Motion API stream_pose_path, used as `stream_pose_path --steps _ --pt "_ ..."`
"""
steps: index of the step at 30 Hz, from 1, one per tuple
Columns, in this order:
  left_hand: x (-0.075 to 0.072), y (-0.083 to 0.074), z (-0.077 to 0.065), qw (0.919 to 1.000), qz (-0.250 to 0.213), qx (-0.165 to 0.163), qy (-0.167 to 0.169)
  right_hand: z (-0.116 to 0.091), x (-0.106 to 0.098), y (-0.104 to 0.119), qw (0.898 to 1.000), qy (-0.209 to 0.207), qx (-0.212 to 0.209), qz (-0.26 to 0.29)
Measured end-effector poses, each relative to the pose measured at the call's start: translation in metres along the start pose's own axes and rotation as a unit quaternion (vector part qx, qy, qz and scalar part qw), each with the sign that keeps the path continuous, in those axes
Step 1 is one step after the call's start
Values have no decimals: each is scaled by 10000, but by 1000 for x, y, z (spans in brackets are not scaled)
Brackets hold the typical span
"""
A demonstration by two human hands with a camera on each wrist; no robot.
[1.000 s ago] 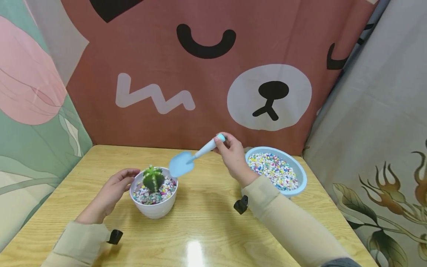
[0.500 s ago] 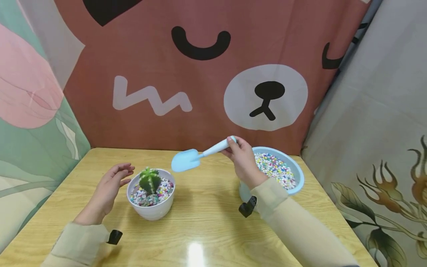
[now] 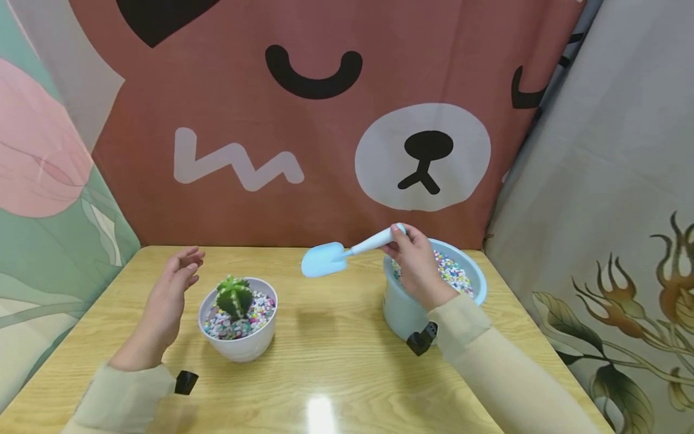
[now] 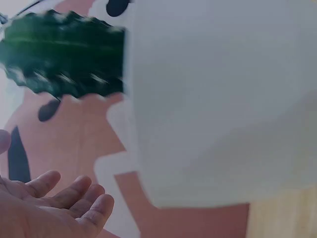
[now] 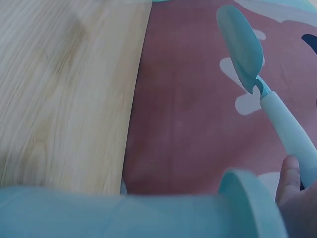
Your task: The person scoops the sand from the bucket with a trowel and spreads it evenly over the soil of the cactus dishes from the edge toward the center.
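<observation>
My right hand (image 3: 414,262) pinches the end of a light blue toy trowel (image 3: 325,260) by its handle, the blade pointing left above the table. Nothing lies on the blade in the head view. Below and behind that hand stands a light blue bucket (image 3: 398,307) filled with small multicoloured pebbles (image 3: 454,274), partly covered by the hand. On the left, a white pot (image 3: 241,348) holds a green cactus (image 3: 234,297) ringed with the same pebbles. My left hand (image 3: 168,295) is held beside the pot with relaxed fingers, apart from it; in the left wrist view its fingers (image 4: 74,196) hold nothing.
Both containers stand on a wooden table (image 3: 325,374). A brown curtain (image 3: 244,211) with a bear print hangs along the back edge, and a grey flowered curtain (image 3: 596,181) closes off the right side.
The trowel has moved right with my right hand, away from the pot to beside the bucket. My left hand has drawn off the pot's rim to the left.
</observation>
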State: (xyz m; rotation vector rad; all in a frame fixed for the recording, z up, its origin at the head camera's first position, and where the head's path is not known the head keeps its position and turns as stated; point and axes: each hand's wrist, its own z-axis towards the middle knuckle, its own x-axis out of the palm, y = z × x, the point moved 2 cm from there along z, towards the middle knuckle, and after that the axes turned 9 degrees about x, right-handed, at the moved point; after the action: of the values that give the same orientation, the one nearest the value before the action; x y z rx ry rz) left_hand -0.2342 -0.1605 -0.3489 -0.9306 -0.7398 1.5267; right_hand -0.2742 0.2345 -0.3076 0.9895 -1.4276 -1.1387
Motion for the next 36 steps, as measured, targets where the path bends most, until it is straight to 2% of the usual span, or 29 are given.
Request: stream_pose_path --steps 6,12,16,21,25,29,33,36 --pt "8 -19 -2 9975 -218 675 -44 -1 -15 6 9998 -171 32 -38" --pt "18 -48 -5 9933 248 1129 4 -1 -28 9 9995 -287 118 2" --pt "32 -68 -3 9860 359 1627 4 -1 -39 12 9990 -389 191 90" --pt "48 -82 -7 9756 445 2148 11 -3 -49 13 9985 -474 259 65" --pt "58 -91 -12 9706 398 2373 51 -5 -57 13 9976 -612 309 103" --pt "73 -97 -13 9672 373 2497 283 -7 -68 16 9965 -790 240 125" --pt "88 -97 -14 9674 305 2463 501 -8 -77 18 9966 -786 198 122" --pt "99 -94 -13 9711 159 2266 738 -10 -83 19 9963 -813 160 237"
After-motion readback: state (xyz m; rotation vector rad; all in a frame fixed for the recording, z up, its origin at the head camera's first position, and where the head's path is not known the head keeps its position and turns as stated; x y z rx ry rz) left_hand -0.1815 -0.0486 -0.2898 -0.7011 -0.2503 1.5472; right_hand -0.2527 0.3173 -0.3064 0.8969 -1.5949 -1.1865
